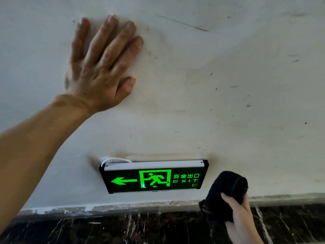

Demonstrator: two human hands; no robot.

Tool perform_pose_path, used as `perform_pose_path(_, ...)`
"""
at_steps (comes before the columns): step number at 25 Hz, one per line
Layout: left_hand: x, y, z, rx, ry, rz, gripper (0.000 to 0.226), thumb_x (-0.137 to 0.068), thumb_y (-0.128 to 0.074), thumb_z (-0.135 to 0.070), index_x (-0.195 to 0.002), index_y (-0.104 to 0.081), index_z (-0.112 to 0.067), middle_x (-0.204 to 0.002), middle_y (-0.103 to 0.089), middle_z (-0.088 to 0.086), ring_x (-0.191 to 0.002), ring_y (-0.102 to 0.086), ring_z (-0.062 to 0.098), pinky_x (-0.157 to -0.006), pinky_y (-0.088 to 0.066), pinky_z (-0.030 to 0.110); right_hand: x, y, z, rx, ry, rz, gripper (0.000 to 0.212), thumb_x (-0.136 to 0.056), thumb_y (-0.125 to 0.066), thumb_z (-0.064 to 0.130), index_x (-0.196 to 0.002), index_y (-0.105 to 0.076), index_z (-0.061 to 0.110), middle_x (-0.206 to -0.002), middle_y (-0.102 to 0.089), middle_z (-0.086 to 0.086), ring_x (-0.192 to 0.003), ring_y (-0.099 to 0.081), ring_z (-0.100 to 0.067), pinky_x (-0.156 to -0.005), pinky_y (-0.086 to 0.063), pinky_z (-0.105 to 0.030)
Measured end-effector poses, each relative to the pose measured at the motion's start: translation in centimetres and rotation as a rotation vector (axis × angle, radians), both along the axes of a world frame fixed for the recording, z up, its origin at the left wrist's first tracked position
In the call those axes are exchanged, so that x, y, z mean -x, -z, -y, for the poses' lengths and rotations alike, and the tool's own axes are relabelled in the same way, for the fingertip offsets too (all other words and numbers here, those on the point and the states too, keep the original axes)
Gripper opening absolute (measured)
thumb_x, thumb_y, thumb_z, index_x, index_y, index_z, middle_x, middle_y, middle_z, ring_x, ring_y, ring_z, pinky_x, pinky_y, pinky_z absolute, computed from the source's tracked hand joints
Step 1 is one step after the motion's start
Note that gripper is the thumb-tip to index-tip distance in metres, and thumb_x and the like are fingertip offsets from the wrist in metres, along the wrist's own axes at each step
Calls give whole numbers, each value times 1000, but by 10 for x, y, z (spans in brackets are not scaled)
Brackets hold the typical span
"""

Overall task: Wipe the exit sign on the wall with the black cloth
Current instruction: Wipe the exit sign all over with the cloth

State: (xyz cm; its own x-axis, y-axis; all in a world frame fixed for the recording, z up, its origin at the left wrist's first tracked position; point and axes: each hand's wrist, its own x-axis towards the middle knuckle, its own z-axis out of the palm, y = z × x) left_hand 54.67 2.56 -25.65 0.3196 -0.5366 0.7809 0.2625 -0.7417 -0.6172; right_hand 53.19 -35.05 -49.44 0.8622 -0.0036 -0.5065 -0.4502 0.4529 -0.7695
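Note:
A lit exit sign (154, 176) is fixed low on the white wall, black-framed, with a green arrow, a running figure and the word EXIT. My left hand (100, 67) lies flat on the wall above and left of the sign, fingers spread. My right hand (241, 219) grips a bunched black cloth (226, 191) just right of the sign's lower right corner. The cloth is close to the sign but does not touch its face.
The white wall (228, 94) carries scuffs and dark specks. A dark marble skirting (140, 228) with white streaks runs along the bottom, under a chipped painted edge. A thin white cable (105, 162) loops at the sign's top left corner.

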Motion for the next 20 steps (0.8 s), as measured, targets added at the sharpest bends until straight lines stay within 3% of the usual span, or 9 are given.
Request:
perform_pose_path(3, 1, 0, 1, 1, 1, 1, 65, -100, -41, -41, -156, -32, -9, -159, -30, 11, -145, -29, 37, -114, -21, 62, -20, -12, -9, 267, 47, 182, 39, -84, -62, -2, -97, -58, 34, -104, -63, 0, -100, -59, -30, -85, -49, -47)
perform_pose_path(7, 1, 0, 3, -8, -6, -1, 65, -100, -41, -42, -156, -33, -9, -158, -31, 12, -145, -31, 38, -112, -27, 64, -44, -20, -25, 592, 47, 424, 50, -79, -66, -1, -111, -44, 30, -103, -55, 2, -98, -54, -26, -80, -45, -40)
perform_pose_path(12, 1, 1, 3, -4, -15, -4, 66, -100, -39, -42, -156, -33, -9, -158, -30, 12, -145, -30, 37, -112, -27, 65, -47, -10, -42, 652, -69, 544, 59, -77, -62, -9, -109, -44, 37, -104, -55, 11, -93, -55, -8, -77, -45, -32)
perform_pose_path(15, 1, 0, 3, -7, -19, -12, 66, -100, -40, -42, -156, -33, -9, -158, -31, 13, -144, -30, 38, -112, -26, 65, -47, -1, -44, 676, -79, 558, 55, -77, -58, -12, -107, -50, 34, -106, -58, 4, -94, -56, -11, -77, -45, -31)
perform_pose_path(20, 3, 0, 5, 0, -17, -16, 65, -99, -41, -41, -155, -34, -8, -156, -33, 14, -143, -31, 39, -111, -26, 66, -47, 12, -48, 660, -53, 496, 56, -80, -56, -12, -109, -44, 34, -102, -57, 1, -83, -54, -5, -64, -45, -28)
